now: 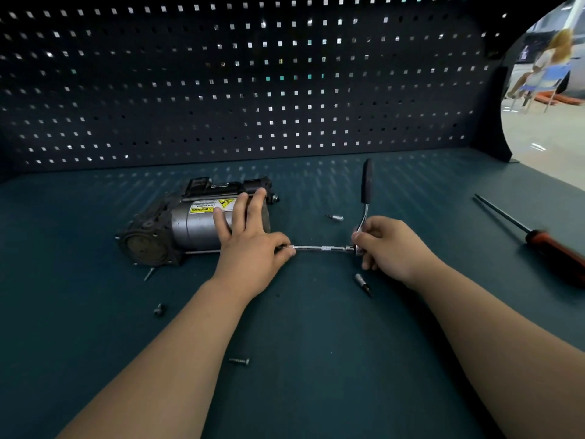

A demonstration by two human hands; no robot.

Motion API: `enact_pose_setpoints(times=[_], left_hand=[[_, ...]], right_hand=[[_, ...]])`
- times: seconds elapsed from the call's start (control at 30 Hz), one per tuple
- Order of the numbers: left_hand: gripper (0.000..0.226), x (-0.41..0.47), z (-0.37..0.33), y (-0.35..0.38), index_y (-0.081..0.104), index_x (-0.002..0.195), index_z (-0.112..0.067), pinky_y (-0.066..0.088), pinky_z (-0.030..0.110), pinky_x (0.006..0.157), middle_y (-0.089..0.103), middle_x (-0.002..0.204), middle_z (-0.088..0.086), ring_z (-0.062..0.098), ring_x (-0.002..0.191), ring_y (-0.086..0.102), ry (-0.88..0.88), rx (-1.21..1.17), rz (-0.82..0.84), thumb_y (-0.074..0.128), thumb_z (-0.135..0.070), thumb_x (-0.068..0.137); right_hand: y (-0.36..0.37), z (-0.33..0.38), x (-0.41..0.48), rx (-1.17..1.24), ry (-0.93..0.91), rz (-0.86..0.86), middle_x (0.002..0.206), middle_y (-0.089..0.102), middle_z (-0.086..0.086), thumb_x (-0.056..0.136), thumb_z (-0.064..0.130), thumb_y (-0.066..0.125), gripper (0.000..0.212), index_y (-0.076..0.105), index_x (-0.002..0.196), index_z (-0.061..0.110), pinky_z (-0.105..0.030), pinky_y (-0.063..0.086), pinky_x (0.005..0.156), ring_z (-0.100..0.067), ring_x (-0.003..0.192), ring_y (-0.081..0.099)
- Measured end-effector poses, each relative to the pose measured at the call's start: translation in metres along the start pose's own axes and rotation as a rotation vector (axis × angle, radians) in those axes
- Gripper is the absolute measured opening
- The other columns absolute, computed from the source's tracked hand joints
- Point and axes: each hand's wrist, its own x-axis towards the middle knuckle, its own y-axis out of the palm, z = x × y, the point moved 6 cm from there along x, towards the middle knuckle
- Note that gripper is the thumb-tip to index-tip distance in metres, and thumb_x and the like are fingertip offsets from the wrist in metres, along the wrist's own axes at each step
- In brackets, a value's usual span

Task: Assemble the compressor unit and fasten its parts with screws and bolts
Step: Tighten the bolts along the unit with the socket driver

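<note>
From my remote seat, the biggest worry sits on the workbench under the left hand: the compressor unit lies on its side, and its round motor can could roll away from me if turning force goes in while only flat, spread fingers press it down. The hands are apart, joined by the tool. The right hand is curled round the head of the ratchet wrench, whose black handle sticks out beyond its knuckles; gripping that close to the head gives little leverage, so a jerk seems likely. The extension bar runs from that head across to the left thumb, which lies over its far tip. I cannot tell whether the tip is seated on a fastener, and a long bar held off-line could cam out and round the bolt or pinch that thumb. The screwdriver, well to the right of the right hand, is no threat. Smaller hazards are the bit socket just beneath the right wrist and the small socket just beyond the bar, either easily knocked away. The screw beside the left forearm, the bolt and the screw left of that arm could be swept off by an elbow.
</note>
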Motion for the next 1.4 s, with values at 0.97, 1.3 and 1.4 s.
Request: enact_pose_setpoints(times=[0.97, 1.3, 1.4], left_hand=[[0.036, 0.000, 0.000, -0.001, 0.069, 0.086, -0.038, -0.031, 0.045, 0.100, -0.008, 0.161, 0.001, 0.021, 0.143, -0.019, -0.051, -0.020, -0.018, 0.043, -0.061, 0.092], [0.028, -0.002, -0.001, -0.002, 0.069, 0.087, -0.038, -0.034, 0.042, 0.100, -0.005, 0.161, 0.001, 0.021, 0.144, -0.016, -0.034, -0.059, -0.048, 0.051, -0.060, 0.088], [0.028, -0.002, -0.001, -0.002, 0.070, 0.085, -0.039, -0.034, 0.042, 0.100, -0.007, 0.161, 0.000, 0.020, 0.143, -0.017, -0.028, -0.067, -0.037, 0.054, -0.062, 0.086]], right_hand=[[-0.003, 0.014, -0.011, 0.110, -0.133, -0.005, 0.077, 0.065, 0.017, 0.084, 0.011, 0.071, 0.014, 0.063, 0.081, 0.022, -0.022, 0.047, 0.072, -0.006, 0.070, 0.058], [0.005, 0.005, -0.004, 0.090, 0.032, -0.006, 0.062, 0.066, -0.003, 0.093, 0.033, 0.059, 0.029, 0.061, 0.071, 0.015, -0.027, 0.047, 0.055, -0.015, 0.051, 0.058], [0.004, 0.001, -0.005, -0.041, 0.099, 0.009, 0.058, 0.064, -0.007, 0.094, 0.045, 0.053, 0.043, 0.065, 0.071, 0.011, -0.028, 0.043, 0.054, -0.014, 0.043, 0.050]])
